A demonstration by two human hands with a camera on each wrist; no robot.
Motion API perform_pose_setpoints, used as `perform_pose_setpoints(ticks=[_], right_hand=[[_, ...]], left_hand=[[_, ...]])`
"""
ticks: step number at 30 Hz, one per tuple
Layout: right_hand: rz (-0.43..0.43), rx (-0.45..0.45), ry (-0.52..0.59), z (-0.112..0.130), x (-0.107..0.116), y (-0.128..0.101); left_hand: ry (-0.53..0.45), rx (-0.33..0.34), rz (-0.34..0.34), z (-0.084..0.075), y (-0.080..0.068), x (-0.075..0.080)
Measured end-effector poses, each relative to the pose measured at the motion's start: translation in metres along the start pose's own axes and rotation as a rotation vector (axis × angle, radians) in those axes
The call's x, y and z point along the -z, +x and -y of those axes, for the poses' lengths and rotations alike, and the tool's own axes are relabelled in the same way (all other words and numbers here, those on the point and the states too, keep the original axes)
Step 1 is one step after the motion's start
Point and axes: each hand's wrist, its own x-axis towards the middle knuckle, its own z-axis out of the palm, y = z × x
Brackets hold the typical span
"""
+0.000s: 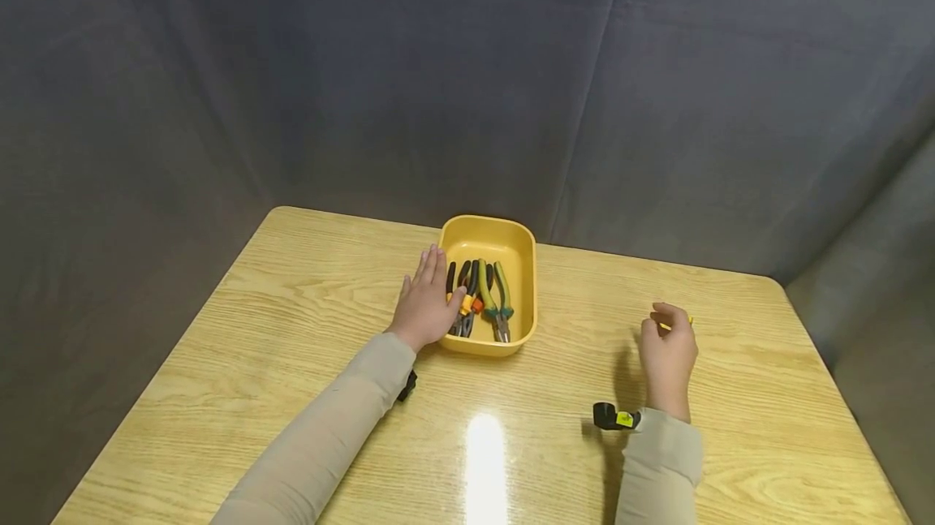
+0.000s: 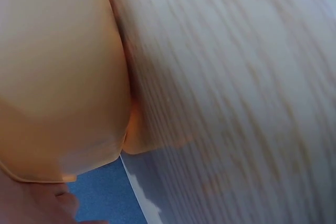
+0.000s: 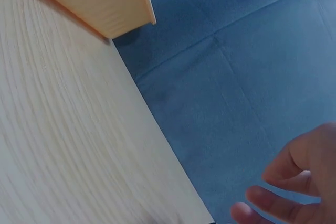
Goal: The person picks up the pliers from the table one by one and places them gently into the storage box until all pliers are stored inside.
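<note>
The left hand (image 1: pixel 426 303) rests open, fingers straight, against the left wall of the yellow plastic tray (image 1: pixel 524 265) on the wooden bench (image 1: pixel 292 330). The tray holds several pliers (image 1: pixel 478 298). The right hand (image 1: pixel 668 355) pinches a small yellow item (image 1: pixel 689 320), well apart from the tray.

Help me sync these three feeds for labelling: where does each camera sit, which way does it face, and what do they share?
Head: worn high, facing forward and down at the table; shows both sleeved forearms, the left hand at the yellow tray of pliers, and the right hand.
Left wrist: pressed close to the tray's outer wall; a sliver of hand at the bottom edge.
Right wrist: low over the table, facing its far edge and the backdrop; curled fingers show.
Shared: all three see tray and tabletop.
</note>
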Motion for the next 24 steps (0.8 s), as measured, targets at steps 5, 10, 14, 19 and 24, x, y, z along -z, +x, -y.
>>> perform_pose_setpoints(ticks=[5,10,14,19,24], right_hand=[[-0.021,-0.042,-0.005,-0.003,0.005,0.000],[-0.073,-0.081,-0.016,-0.005,0.008,0.001],[-0.104,-0.090,-0.032,-0.007,0.012,0.000],[-0.104,-0.117,-0.032,-0.012,0.016,0.001],[-0.112,-0.134,-0.037,-0.017,0.019,0.002]], left_hand=[[-0.002,-0.001,0.003,0.000,0.002,-0.002],[-0.007,-0.002,-0.005,0.002,0.003,-0.003],[-0.021,0.001,-0.002,0.003,0.003,-0.003],[-0.020,0.003,-0.005,0.003,0.003,-0.003],[-0.021,-0.002,-0.006,0.003,0.002,-0.003]])
